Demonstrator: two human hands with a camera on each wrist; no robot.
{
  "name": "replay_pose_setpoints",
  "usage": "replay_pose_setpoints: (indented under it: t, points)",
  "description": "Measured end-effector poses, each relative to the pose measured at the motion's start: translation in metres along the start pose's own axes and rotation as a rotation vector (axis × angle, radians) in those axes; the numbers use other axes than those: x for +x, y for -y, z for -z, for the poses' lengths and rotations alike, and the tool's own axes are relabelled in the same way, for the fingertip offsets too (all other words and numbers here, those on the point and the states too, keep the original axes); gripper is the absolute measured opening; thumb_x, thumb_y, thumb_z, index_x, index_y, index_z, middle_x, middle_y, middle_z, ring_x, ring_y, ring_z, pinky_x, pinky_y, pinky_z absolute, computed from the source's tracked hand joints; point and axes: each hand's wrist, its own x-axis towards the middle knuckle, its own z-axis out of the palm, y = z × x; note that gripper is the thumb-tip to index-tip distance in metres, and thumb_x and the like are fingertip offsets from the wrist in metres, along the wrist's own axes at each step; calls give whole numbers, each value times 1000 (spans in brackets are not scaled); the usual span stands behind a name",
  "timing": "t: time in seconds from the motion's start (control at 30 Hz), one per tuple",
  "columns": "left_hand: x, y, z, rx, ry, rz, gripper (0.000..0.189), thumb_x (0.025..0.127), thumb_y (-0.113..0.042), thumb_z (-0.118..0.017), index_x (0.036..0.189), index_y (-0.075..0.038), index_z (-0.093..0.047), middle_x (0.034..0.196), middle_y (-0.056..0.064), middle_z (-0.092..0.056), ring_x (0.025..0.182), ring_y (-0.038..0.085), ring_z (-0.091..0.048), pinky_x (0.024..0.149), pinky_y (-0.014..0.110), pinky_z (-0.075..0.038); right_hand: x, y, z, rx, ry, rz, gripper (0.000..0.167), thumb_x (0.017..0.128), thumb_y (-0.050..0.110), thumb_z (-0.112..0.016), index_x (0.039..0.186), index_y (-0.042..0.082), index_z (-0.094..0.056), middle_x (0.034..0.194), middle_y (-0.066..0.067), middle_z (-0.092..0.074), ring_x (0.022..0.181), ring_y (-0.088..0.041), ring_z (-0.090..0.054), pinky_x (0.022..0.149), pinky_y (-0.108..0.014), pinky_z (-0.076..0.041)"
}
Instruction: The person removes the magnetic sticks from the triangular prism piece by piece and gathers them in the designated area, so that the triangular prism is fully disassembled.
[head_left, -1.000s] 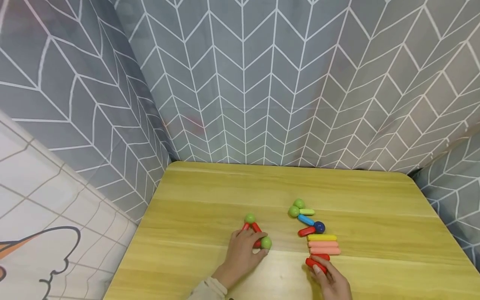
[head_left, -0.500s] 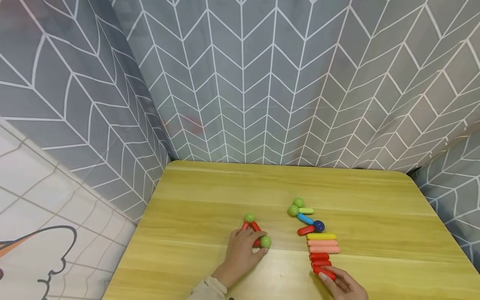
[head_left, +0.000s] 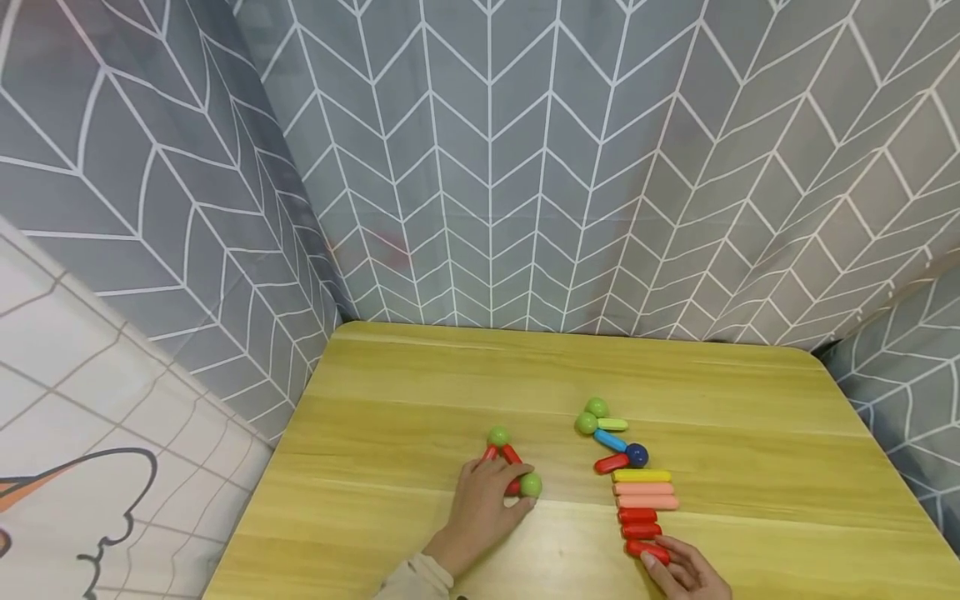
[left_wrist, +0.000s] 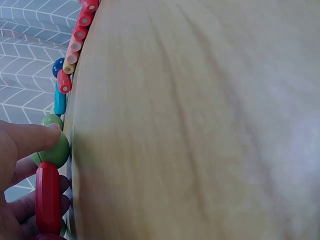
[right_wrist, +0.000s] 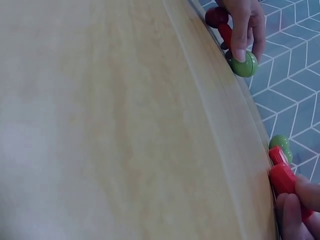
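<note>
My left hand (head_left: 487, 504) pinches a green ball (head_left: 531, 485) that joins onto a red stick (left_wrist: 48, 197). Around it are another green ball (head_left: 498, 436) and more red sticks, partly under the hand; a dark red ball (right_wrist: 216, 17) shows at the far end in the right wrist view. With thumb and fingers, my right hand (head_left: 686, 571) holds a short red stick (head_left: 647, 552) at the near end of a row. Beyond it in that row lie two red sticks (head_left: 641, 530), two pink sticks (head_left: 647, 502) and a yellow stick (head_left: 642, 476).
Behind the row are a red stick (head_left: 611, 463), a dark blue ball (head_left: 637, 454), a blue stick (head_left: 611, 440), a light green stick (head_left: 612, 424) and two green balls (head_left: 587, 423). The wooden table (head_left: 420, 375) is backed by a grey patterned curtain (head_left: 487, 167).
My right hand has moved slightly right and toward me, bringing its red stick to the near end of the row. The other red sticks now show uncovered. My left hand stays put.
</note>
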Motion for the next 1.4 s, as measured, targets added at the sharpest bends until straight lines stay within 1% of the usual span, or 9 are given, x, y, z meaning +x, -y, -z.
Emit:
replay_pose_setpoints:
  t: [0.13,0.23,0.47,0.6,0.8,0.87,1.03,1.23,1.4]
  points:
    - [0,0,-1,-4,5,8,38,85,-40,-77,120,-26,-70,115,-6,-73,107,14,-66,102,48,-44,1,4,0,13,-7,-12,89,69,51,-89,132,-5,-58,95,-1,-73,71,0,-64,62,-19,-52]
    - [0,0,-1,1,6,14,38,85,-41,-77,120,-27,-70,113,-6,-73,106,14,-66,102,47,-44,-1,7,1,18,-3,-18,88,70,49,-88,132,-5,-57,95,0,-72,70,0,-65,62,-20,-52]
    - [2,-1,1,8,-4,2,38,85,-41,-76,120,-27,-70,112,-6,-72,105,13,-65,101,46,-43,-5,13,-1,29,-36,20,81,71,41,-87,131,-3,-57,96,-3,-73,66,-1,-66,61,-19,-53]
    - [1,0,2,11,-3,-1,38,85,-40,-77,120,-27,-70,113,-7,-73,105,13,-66,101,46,-44,-7,16,-1,-3,-33,19,77,74,41,-85,130,-3,-58,97,-6,-74,66,-2,-66,61,-20,-52]
    - [1,-1,2,-2,4,6,38,86,-40,-76,121,-27,-70,116,-6,-72,108,14,-66,102,47,-44,-7,19,-2,-15,-37,7,81,73,48,-87,129,-4,-59,98,-8,-75,66,-6,-67,59,-21,-50]
    - [1,-2,2,-2,7,8,38,86,-41,-76,121,-27,-70,116,-6,-72,108,14,-66,102,47,-43,-7,19,-1,-10,-41,1,77,75,43,-87,129,-4,-59,96,-7,-75,65,-8,-67,58,-22,-50]
    - [1,-2,1,12,4,16,39,85,-41,-76,121,-28,-70,114,-5,-73,107,14,-65,102,47,-43,-7,19,-2,-10,-45,-4,75,74,42,-87,128,-2,-59,92,-7,-75,64,-13,-67,55,-26,-50]
    - [0,-2,0,18,6,22,39,85,-42,-76,121,-28,-70,112,-5,-73,107,14,-66,102,47,-43,-7,20,-3,-8,-44,8,74,76,41,-86,127,-5,-58,99,-15,-73,64,-15,-67,54,-27,-51]
    - [0,-2,0,17,0,23,39,85,-41,-76,121,-28,-70,114,-5,-73,108,15,-66,102,47,-43,-7,22,-4,-8,-57,25,72,75,41,-87,124,-4,-60,93,-8,-73,62,-15,-67,53,-27,-51]
